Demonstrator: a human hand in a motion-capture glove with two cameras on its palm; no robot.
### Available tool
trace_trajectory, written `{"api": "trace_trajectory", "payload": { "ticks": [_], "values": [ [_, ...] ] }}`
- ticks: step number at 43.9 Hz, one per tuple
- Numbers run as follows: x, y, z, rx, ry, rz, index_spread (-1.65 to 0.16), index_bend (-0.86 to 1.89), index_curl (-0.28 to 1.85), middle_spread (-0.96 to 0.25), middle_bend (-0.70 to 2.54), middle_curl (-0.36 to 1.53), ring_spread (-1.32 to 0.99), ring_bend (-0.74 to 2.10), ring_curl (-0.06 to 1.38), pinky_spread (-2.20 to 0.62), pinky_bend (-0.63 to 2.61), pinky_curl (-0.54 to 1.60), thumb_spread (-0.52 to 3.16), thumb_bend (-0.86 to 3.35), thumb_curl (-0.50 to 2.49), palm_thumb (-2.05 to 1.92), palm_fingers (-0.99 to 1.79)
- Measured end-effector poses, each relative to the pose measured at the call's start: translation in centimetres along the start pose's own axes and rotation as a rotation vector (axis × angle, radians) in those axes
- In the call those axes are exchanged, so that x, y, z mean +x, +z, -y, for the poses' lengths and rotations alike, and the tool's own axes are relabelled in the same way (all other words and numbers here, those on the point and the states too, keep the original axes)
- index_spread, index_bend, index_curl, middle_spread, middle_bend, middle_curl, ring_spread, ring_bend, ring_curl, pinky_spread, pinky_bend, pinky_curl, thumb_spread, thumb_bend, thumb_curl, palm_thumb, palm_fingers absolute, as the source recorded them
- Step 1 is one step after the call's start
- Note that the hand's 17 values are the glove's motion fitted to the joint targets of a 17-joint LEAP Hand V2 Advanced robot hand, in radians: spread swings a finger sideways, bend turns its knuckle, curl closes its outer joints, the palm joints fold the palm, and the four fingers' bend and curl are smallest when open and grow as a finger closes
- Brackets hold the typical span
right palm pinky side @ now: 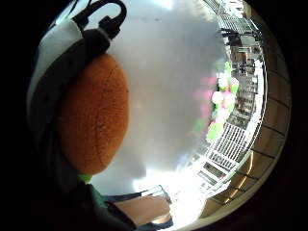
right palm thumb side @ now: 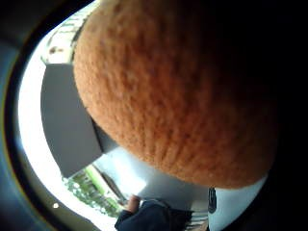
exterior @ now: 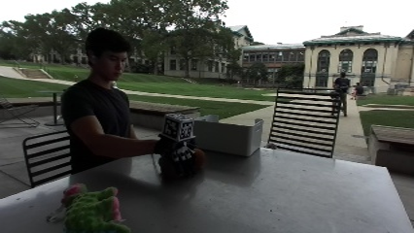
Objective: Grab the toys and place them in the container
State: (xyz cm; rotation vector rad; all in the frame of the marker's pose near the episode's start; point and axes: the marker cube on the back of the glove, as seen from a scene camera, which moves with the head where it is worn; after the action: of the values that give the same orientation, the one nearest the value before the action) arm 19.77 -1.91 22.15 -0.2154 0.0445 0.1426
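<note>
- Outdoors, a wide grey table [exterior: 278,194] filled the foreground of the outside view, with a person seated at its far left side on a slatted metal chair [exterior: 45,155].
- A second slatted chair [exterior: 304,121] stood at the far edge of the table, just beside the container.
- The container [exterior: 228,136], a pale open box, sat on the table near its far edge, close behind the gloved hand; nothing lay on the table between the two.
- A green and pink plush toy [exterior: 91,211] lay at the near left corner of the table, well apart from the container and the hand. In the little finger side palm view it showed as a small blurred cluster [right palm pinky side: 222,103] across the bright tabletop.
- The right hand [exterior: 178,154] was low over the table in front of the person, its fingers curled round an orange toy [exterior: 198,158], which peeked out as a rounded edge on the container side of the glove.
- That orange toy, fuzzy and rounded, filled most of the thumb side palm view [right palm thumb side: 178,91] and sat against the palm in the little finger side view [right palm pinky side: 94,115], with a bit of green at one end.
- Whether the toy touched the tabletop could not be told.
</note>
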Motion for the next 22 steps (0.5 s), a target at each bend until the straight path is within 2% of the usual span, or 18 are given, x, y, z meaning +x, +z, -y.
{"api": "trace_trajectory", "payload": {
  "ticks": [1, 6, 12, 17, 18, 22],
  "values": [
    [0.4, -0.2, 0.2, 0.013, 0.003, -0.015, -0.23, 0.84, 0.56, -0.23, 0.3, 0.45, -0.39, 0.65, 0.34, -0.21, 0.53, 0.25, 1.11, 0.53, 0.53, 0.89, 1.25],
    [0.4, -0.6, 0.2, 0.035, 0.03, -0.029, -0.18, 0.87, 0.63, -0.25, 0.59, 0.54, -0.4, 0.84, 0.41, -0.33, 0.48, 0.27, 1.22, 0.67, 0.59, 1.0, 1.44],
    [1.4, -1.7, 0.4, -0.008, 0.046, 0.041, -0.17, 0.89, 0.68, -0.23, 0.68, 0.55, -0.36, 0.93, 0.44, -0.42, 0.57, 0.31, 1.39, 0.8, 0.62, 1.04, 1.39],
    [0.7, -5.4, -0.8, 0.011, 0.057, 0.118, -0.16, 0.84, 0.7, -0.19, 0.75, 0.56, -0.32, 1.01, 0.46, -0.45, 0.62, 0.33, 1.39, 0.83, 0.67, 1.05, 1.34],
    [0.4, -6.6, -1.1, 0.022, 0.051, 0.124, -0.18, 0.68, 0.67, -0.21, 0.81, 0.58, -0.34, 1.12, 0.5, -0.44, 0.62, 0.33, 1.26, 0.61, 0.62, 0.81, 1.2],
    [-0.4, -11.0, -1.8, 0.074, 0.026, 0.136, -0.2, 0.53, 0.7, -0.28, 0.83, 0.59, -0.37, 1.15, 0.5, -0.42, 0.7, 0.36, 1.1, 0.44, 0.63, 0.63, 1.03]
  ]
}}
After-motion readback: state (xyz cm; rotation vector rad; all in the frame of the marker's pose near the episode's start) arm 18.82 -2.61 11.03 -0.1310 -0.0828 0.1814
